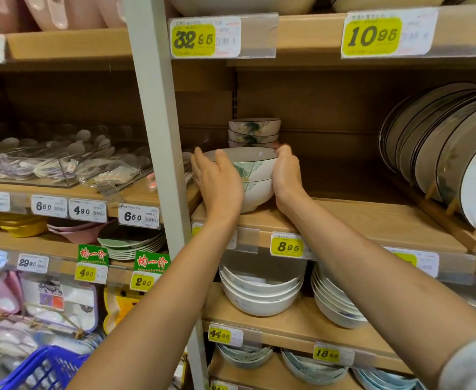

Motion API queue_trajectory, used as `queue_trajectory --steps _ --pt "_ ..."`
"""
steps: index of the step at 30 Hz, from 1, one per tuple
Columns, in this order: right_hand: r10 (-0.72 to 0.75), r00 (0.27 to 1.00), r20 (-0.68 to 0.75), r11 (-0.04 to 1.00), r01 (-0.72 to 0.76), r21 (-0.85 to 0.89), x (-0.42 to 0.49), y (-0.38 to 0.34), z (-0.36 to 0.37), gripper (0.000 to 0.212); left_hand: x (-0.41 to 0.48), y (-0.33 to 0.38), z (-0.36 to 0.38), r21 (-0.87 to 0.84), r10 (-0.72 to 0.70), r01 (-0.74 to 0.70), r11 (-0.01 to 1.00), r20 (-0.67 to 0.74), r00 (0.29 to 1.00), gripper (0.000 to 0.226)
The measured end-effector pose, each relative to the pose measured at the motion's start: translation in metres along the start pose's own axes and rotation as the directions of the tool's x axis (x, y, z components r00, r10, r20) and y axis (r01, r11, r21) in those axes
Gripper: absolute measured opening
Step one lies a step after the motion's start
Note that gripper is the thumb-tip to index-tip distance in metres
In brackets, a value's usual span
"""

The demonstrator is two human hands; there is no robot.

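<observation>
Head view: left hand (220,182) and right hand (286,175) each wrap grip round stacked bowls (255,171) on shelf (358,218).

Both bare forearms reach up and forward from the bottom of the frame, converging toward the middle. The left grip (220,182) stands palm inward with the back of the hand to the camera, its fingers cupped round the left side of the stacked bowls (256,175). The right grip (286,175) mirrors it on the right side, thumb up by the rim, fingers hidden behind. The wrists are nearly straight and the hands level with each other. A grey sleeve (470,364) covers the right upper arm at the lower right corner.
</observation>
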State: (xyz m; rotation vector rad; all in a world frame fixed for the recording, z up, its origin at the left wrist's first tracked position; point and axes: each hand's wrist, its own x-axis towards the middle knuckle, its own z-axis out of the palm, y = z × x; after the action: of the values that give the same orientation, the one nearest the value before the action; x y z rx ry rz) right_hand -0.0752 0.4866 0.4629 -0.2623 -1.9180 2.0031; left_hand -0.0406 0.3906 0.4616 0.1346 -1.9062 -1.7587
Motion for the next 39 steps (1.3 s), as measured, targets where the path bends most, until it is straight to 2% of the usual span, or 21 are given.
queue_trajectory --steps 4,7,13,23,28,33,39 --pt "-0.002 1.000 -0.008 1.000 0.002 -0.024 -0.002 0.001 0.000 0.047 -0.038 -0.019 0.000 -0.170 -0.020 0.026 0.985 0.041 0.999 0.063" --pt "-0.009 1.000 -0.012 1.000 0.008 -0.019 -0.002 0.000 0.000 0.062 -0.047 -0.029 -0.001 -0.215 -0.026 0.043 0.976 0.081 0.996 0.063" --pt "-0.085 0.996 -0.039 0.996 0.084 -0.029 -0.003 0.006 0.002 0.048 -0.050 -0.033 0.001 -0.087 -0.005 0.017 0.996 0.134 0.991 0.083" --pt "-0.092 0.994 -0.063 0.994 0.095 0.050 0.004 0.014 0.003 0.023 -0.050 -0.037 -0.002 -0.052 0.029 -0.020 0.998 0.178 0.984 0.095" --pt "-0.074 0.997 -0.038 0.991 0.078 0.110 0.009 0.014 0.000 0.026 -0.051 -0.036 -0.004 -0.048 0.034 -0.025 0.999 0.191 0.981 0.093" --pt "-0.096 0.994 -0.057 0.991 0.101 0.090 0.013 0.013 -0.001 0.029 -0.051 -0.032 -0.007 -0.039 0.028 -0.020 0.999 0.211 0.977 0.091" --pt "-0.051 0.998 -0.043 0.993 0.056 0.100 0.008 0.008 -0.002 0.027 -0.052 -0.032 -0.009 -0.037 0.026 -0.018 0.999 0.227 0.974 0.090"
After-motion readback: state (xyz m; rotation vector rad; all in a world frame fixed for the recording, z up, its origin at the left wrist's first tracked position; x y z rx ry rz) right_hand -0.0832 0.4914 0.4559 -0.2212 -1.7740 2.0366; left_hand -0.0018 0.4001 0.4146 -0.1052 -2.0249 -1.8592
